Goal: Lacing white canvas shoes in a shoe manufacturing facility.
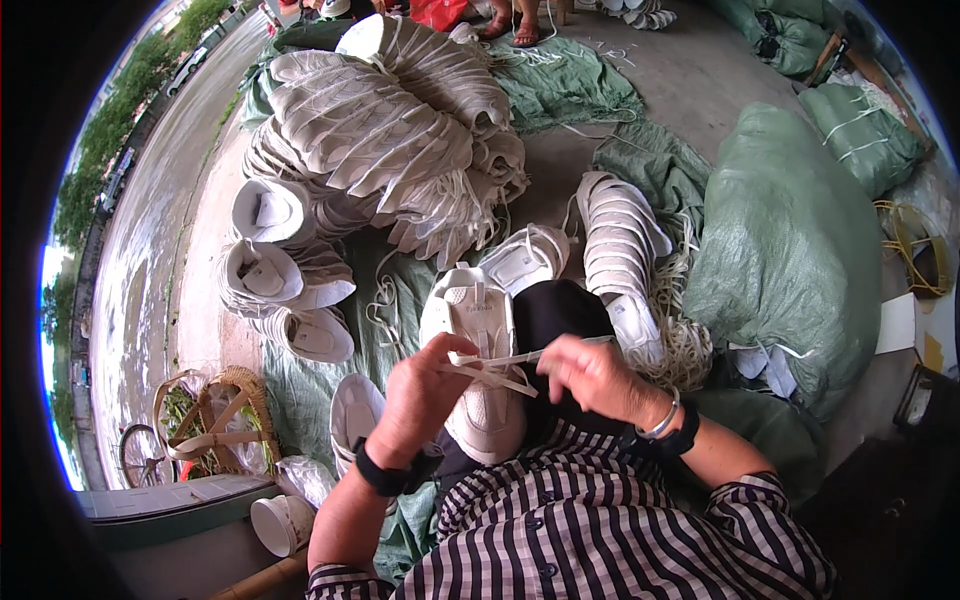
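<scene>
A white shoe upper [487,425] rests on my lap, its toe toward me and its tongue pointing away. Across its eyelets runs a white shoelace [508,359], stretched between my two hands. The fingers of my left hand [422,388] are closed on the lace at the upper's left side. To the right, just off the upper, my right hand [600,382] pinches the lace with bent fingers. My fingertips partly cover the lace ends. Close by my left forearm lies another white upper [355,415], with its opening facing up.
Large stacks of nested white uppers [375,125] rise ahead on green sheeting [300,400]. A further row of uppers [612,240] and a heap of laces [682,355] lie at right, beside a bulging green sack [785,260]. At lower left are a woven basket [225,420] and a white bucket [282,525].
</scene>
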A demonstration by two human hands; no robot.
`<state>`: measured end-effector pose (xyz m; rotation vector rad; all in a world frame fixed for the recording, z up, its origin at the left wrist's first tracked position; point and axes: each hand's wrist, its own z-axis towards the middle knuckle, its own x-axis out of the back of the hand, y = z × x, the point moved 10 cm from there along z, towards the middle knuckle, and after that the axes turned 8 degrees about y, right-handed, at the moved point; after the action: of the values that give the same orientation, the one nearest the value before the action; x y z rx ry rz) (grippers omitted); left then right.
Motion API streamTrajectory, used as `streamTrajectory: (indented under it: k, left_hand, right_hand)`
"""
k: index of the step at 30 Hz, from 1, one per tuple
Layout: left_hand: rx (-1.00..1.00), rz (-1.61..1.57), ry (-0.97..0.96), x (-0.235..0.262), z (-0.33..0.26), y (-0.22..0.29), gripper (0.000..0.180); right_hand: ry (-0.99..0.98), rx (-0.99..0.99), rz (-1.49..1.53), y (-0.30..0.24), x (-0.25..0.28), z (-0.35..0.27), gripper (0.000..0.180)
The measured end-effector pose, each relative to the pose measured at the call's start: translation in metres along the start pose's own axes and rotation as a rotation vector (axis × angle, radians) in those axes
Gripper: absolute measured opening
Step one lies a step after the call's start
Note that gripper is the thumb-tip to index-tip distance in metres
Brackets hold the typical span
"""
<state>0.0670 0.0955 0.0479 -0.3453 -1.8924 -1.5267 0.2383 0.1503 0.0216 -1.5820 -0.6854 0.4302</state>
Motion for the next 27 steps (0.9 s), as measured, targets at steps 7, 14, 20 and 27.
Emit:
streamTrajectory:
  k: [7,14,20,27]
  left_hand:
    - [-0.505,0.447,-0.088,0.01,-0.006,0.04,0.01]
    - [0.136,-0.425,-0.397,-0.013,-0.004,0.001,0.027]
    - [0.159,-0.557,-0.302,-0.007,-0.005,-0.026,0.025]
    - [0.108,-0.718,-0.077,-0.007,0.0,-0.044,0.026]
  right_hand:
    - [0.127,0.395,-0.274,-0.015,-0.003,0.022,0.009]
    - [0.031,0.037,0.005,0.015,-0.007,0.041,0.015]
    - [-0.051,-0.023,0.156,0.026,-0.007,0.047,0.013]
    - [0.046,-0.249,0.41,0.04,0.015,0.042,0.013]
